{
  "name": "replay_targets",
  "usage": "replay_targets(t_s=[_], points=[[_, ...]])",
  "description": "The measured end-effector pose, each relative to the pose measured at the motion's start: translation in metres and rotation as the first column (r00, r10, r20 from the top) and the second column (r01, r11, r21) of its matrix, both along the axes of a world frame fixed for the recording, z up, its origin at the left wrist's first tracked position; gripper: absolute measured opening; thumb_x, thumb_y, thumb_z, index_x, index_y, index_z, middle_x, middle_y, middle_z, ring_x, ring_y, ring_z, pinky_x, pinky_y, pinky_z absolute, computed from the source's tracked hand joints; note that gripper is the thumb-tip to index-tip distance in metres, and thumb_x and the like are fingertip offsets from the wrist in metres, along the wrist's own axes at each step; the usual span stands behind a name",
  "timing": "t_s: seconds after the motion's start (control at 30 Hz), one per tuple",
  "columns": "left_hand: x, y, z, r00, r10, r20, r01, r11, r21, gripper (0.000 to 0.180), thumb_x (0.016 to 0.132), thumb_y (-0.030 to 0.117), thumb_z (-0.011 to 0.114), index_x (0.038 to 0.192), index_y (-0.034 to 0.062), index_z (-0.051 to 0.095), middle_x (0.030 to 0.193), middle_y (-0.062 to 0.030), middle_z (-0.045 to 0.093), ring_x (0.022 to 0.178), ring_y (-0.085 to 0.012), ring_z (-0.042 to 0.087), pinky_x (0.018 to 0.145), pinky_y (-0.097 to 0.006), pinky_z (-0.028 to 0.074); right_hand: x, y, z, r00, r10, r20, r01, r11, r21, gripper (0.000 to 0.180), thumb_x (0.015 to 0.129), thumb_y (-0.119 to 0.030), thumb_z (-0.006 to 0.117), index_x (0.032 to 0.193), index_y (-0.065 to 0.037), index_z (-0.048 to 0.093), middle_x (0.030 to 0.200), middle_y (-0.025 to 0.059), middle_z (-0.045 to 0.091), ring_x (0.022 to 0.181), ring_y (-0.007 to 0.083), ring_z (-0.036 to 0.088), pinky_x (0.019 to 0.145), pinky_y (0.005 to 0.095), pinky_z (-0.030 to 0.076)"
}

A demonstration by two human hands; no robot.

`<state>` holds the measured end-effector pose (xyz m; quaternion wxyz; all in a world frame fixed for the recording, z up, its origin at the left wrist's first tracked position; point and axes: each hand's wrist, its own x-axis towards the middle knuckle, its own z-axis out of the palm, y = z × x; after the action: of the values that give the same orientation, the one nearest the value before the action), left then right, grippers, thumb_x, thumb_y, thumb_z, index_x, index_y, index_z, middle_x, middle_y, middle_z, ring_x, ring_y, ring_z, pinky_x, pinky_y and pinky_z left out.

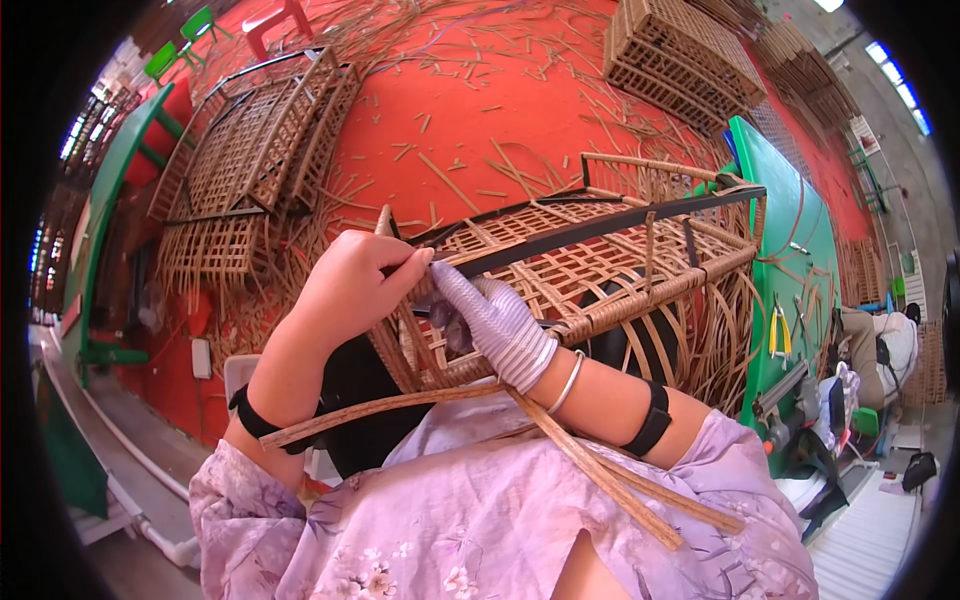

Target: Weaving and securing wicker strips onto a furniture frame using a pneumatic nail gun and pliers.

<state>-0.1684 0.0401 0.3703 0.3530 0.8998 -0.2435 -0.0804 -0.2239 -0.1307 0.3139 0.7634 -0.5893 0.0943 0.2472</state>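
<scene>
A woven rattan basket [590, 245] with a black bar along its upper side rests over my lap, tilted. My bare left hand [365, 280] is closed at the bar's left end, thumb and fingers pinched together; what lies between them is too small to make out. Right beside it, my right hand [500, 330], in a striped white glove with dark fingertips, grips the basket's corner, its thumb pressed up near the left thumb. Beneath my hands, long rattan strips [610, 490] cross my lap, one reaching over toward my left forearm.
Stacked rattan baskets stand at left [235, 170] and upper right [685, 60]. A green table [800, 230] on the right bears yellow-handled pliers [779, 332] and tools. Rattan scraps litter the red floor [430, 120]. Loose strips hang off the basket's right side. Another green table [120, 190] stands left.
</scene>
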Motion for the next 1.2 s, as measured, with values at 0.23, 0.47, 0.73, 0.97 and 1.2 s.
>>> replay_targets(t_s=[0.23,0.47,0.73,0.97,1.2], points=[[0.0,0.004,-0.007,1.0,0.003,0.022,-0.002,1.0,-0.027,0.029,0.09,0.019,0.064,0.075,-0.0058,0.064,0.052,-0.0147,0.046,0.044,-0.0223,0.04,0.047,-0.035,0.037,-0.001,0.001,0.006,1.0,-0.009,-0.022,0.008,0.999,-0.035,0.054,0.096,-0.051,0.053,0.09,0.0,0.069,0.069,0.0027,0.06,0.053,0.0095,0.053,0.05,0.023,0.042],[-0.002,0.005,-0.012,0.997,0.0,0.075,0.005,0.998,-0.07,0.031,0.09,0.019,0.063,0.072,-0.005,0.063,0.051,-0.0141,0.045,0.044,-0.0238,0.039,0.047,-0.036,0.036,0.001,-0.001,0.003,1.0,0.018,0.026,-0.015,0.996,-0.094,0.05,0.089,-0.051,0.065,0.083,-0.002,0.069,0.067,0.0026,0.063,0.051,0.008,0.053,0.047,0.0215,0.041],[-0.004,0.002,-0.008,0.997,0.078,-0.022,-0.079,0.996,-0.029,0.031,0.089,0.026,0.061,0.072,-0.0002,0.066,0.06,-0.017,0.057,0.059,-0.0359,0.057,0.059,-0.042,0.046,0.004,0.0,0.004,0.998,0.034,0.044,-0.029,0.994,-0.104,0.049,0.089,-0.051,0.064,0.081,-0.002,0.068,0.068,0.0025,0.064,0.051,0.0072,0.053,0.047,0.0212,0.04],[-0.007,0.004,-0.012,0.994,0.114,-0.003,-0.114,0.992,-0.057,0.031,0.089,0.026,0.061,0.074,0.0003,0.068,0.059,-0.0165,0.058,0.057,-0.0348,0.058,0.057,-0.041,0.047,0.001,0.001,0.005,0.997,0.045,0.065,-0.037,0.992,-0.122,0.05,0.091,-0.049,0.062,0.084,-0.001,0.068,0.069,0.0034,0.063,0.051,0.0079,0.055,0.047,0.0212,0.042],[-0.015,0.002,-0.022,0.977,0.189,0.097,-0.173,0.972,-0.157,0.027,0.089,0.021,0.066,0.08,-0.005,0.066,0.061,-0.0151,0.057,0.052,-0.0206,0.054,0.053,-0.034,0.042,0.001,0.001,0.002,0.996,0.038,0.085,-0.029,0.994,-0.103,0.051,0.093,-0.049,0.059,0.088,0.001,0.069,0.068,0.0035,0.063,0.051,0.0082,0.056,0.047,0.0215,0.042]])
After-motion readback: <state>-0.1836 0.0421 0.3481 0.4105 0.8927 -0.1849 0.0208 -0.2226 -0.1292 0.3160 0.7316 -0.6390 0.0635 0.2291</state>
